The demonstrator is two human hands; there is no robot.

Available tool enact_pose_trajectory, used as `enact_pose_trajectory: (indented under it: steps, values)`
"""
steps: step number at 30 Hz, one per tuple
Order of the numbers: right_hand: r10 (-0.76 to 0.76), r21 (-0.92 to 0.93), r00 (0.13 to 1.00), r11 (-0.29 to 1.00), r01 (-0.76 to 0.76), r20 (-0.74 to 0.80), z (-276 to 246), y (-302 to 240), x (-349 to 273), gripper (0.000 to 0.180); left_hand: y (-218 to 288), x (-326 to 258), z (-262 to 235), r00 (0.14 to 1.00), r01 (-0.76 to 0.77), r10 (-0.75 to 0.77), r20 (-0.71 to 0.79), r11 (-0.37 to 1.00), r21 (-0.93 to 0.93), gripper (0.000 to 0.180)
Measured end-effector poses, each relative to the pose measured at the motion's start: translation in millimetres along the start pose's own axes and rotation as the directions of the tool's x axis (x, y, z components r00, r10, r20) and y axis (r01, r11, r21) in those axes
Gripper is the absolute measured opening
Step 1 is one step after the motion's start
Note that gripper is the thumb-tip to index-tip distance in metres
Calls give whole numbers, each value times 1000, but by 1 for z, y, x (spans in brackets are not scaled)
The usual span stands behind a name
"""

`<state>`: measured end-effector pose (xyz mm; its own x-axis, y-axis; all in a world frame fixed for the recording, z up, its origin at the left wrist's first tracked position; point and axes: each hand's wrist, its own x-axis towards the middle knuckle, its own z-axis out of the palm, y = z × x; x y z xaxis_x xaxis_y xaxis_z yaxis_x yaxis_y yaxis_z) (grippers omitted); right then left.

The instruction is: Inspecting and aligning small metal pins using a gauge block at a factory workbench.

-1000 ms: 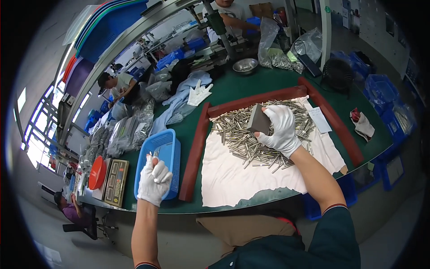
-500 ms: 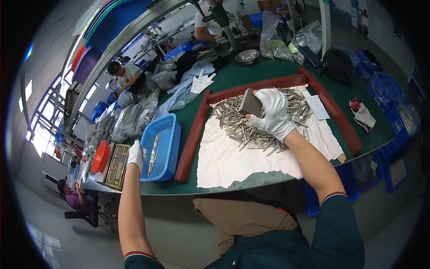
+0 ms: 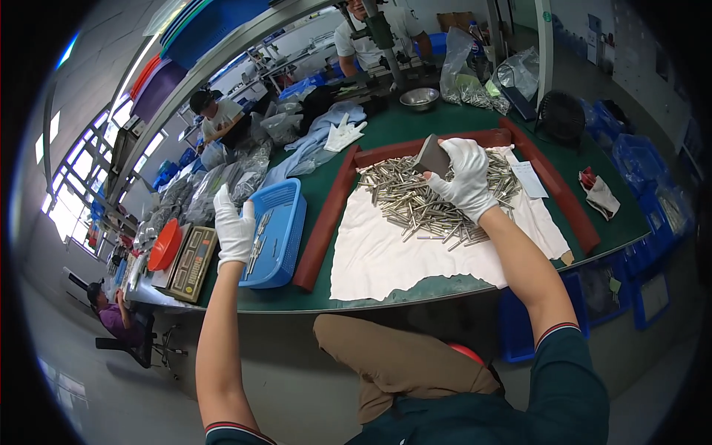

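Right hand (image 3: 466,176), white-gloved, over the far part of a heap of metal pins (image 3: 434,199); fingers closed around a dark grey flat scraper (image 3: 432,156), held upright at the heap's far edge, its long axis running up and away from the body, lower edge toward the pins. Right forearm extended straight out from the lower right, wrist slightly bent down. Pins lying in a loose pile on a white cloth (image 3: 386,256), long axes mixed, many pointing left to right. Cloth bordered by a red-brown padded frame (image 3: 320,222) on the green surface (image 3: 415,126).

Left hand (image 3: 234,226), also white-gloved, raised at the near left rim of a blue plastic basket (image 3: 285,215); palm turned away, fingers loosely curled, grip state not discernible from this view. A few pins (image 3: 259,239) visible in the basket, long axes running roughly toward and away from the body. Left forearm reaching nearly straight forward from the lower edge. Weighing scale (image 3: 192,261) and orange bowl (image 3: 165,245) just left of the basket. Spare white gloves (image 3: 343,136) farther back on the surface.
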<state>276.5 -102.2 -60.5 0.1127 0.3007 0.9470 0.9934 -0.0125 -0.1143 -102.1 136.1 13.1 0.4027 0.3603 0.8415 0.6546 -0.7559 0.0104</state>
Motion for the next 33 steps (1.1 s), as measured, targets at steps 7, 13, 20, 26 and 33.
enact_pose_trajectory:
  steps: [7, 13, 20, 26, 33]
  values:
    - [24, -143, 998, 989, -33, -66, 12, 16, -7, 62, 81, -15, -13, 898, -423, 406, -170, 903, -78, 75]
    - [70, -138, 988, 987, -88, -135, 17, 18, -6, 74, 148, -15, 44, 937, -334, 284, -202, 897, -291, 85]
    - [95, -186, 977, 974, -131, -188, -8, 77, -23, 80, 192, -4, 121, 968, -95, 163, 191, 942, -322, 87]
    - [103, -191, 981, 972, -135, -165, -14, 67, -9, 83, 209, -3, 167, 942, -106, 187, 278, 953, -283, 101]
    - [156, -207, 982, 969, -132, 106, -8, 55, -5, 75, 234, 24, 195, 958, -83, 154, 242, 956, -282, 100]
